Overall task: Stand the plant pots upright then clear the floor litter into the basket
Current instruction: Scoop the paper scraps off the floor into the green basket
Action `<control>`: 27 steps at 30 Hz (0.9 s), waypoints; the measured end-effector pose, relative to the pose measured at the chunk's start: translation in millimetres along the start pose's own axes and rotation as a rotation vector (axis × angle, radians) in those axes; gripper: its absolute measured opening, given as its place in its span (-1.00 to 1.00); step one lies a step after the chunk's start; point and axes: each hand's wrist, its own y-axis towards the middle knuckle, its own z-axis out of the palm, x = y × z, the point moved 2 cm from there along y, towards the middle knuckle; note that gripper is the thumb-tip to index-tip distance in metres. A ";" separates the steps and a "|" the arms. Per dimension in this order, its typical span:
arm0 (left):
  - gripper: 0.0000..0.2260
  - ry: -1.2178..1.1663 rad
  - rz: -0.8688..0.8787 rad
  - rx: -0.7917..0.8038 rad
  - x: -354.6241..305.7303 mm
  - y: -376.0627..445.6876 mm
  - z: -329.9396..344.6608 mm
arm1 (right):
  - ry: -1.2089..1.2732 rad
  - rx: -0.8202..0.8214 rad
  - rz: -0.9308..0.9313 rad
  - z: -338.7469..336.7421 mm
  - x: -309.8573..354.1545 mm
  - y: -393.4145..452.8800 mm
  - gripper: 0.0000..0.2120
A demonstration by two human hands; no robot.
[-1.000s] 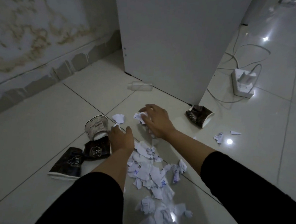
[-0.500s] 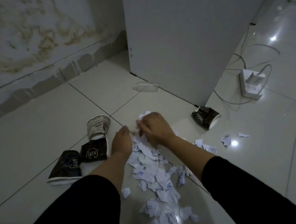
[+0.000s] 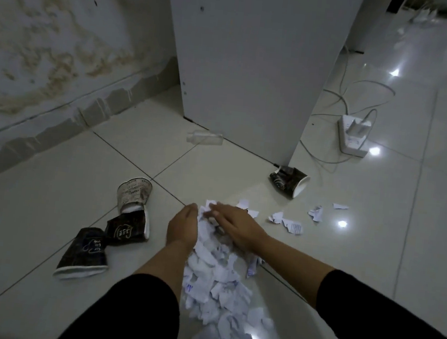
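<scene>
A heap of torn white paper scraps (image 3: 215,284) lies on the tiled floor in front of me. My left hand (image 3: 183,227) stands on its edge against the heap's left side, fingers straight. My right hand (image 3: 234,223) lies flat on the heap's far end, fingers extended over the scraps. Three crushed paper cups lie on their sides to the left: a pale one (image 3: 133,194), a dark one (image 3: 127,231) and another dark one (image 3: 83,256). A further dark cup (image 3: 288,181) lies tipped by the cabinet corner. No basket is in view.
A white cabinet (image 3: 250,61) stands ahead, a clear plastic bottle (image 3: 205,137) lying at its foot. Loose scraps (image 3: 292,225) are scattered to the right. A white power strip (image 3: 354,136) with cables sits at the right. A stained wall (image 3: 51,40) runs along the left.
Both hands have drawn closer together and nearer to me, sweeping the far scraps into the heap. My right hand went from pinching scraps to lying flat on them.
</scene>
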 end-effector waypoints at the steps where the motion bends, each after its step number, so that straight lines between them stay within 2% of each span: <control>1: -0.61 0.003 0.000 0.006 1.3 -4.4 1.8 | 0.022 -0.021 -0.012 -1.9 0.2 -11.0 -0.50; 4: -0.62 -0.040 0.048 0.010 2.9 -25.1 11.9 | 0.077 -0.138 -0.046 -14.6 -0.5 -38.7 -0.53; 8: -0.69 -0.082 0.149 -0.078 7.0 -56.2 23.1 | 0.103 -0.561 -0.022 -59.3 -22.6 -66.6 -0.67; 10: -0.74 -0.017 0.217 -0.139 9.4 -70.8 20.6 | 0.057 -0.773 0.125 -86.3 -49.7 -79.7 -0.70; 12: -0.74 0.073 0.253 -0.216 13.3 -83.5 13.2 | 0.012 -0.856 0.391 -109.5 -82.8 -92.4 -0.69; 14: -0.73 0.131 0.283 -0.291 21.4 -89.2 4.7 | -0.065 -0.682 0.585 -121.6 -114.2 -102.8 -0.61; 16: -0.72 0.160 0.300 -0.354 32.3 -89.8 -2.8 | -0.187 -0.440 0.585 -124.2 -126.7 -110.9 -0.56; 17: -0.71 0.188 0.290 -0.378 38.6 -88.8 -6.0 | -0.207 -0.372 0.564 -122.9 -128.1 -113.6 -0.56; 20: -0.63 0.305 0.170 -0.417 55.5 -89.9 -15.0 | -0.204 -0.310 0.489 -109.1 -112.3 -119.7 -0.58; 22: -0.58 0.312 0.099 -0.376 66.0 -95.3 -15.5 | -0.127 -0.318 0.451 -91.2 -103.1 -117.7 -0.53; 27: -0.58 0.211 0.143 -0.307 73.9 -115.1 3.3 | 0.032 -0.287 0.299 -46.7 -66.1 -112.6 -0.51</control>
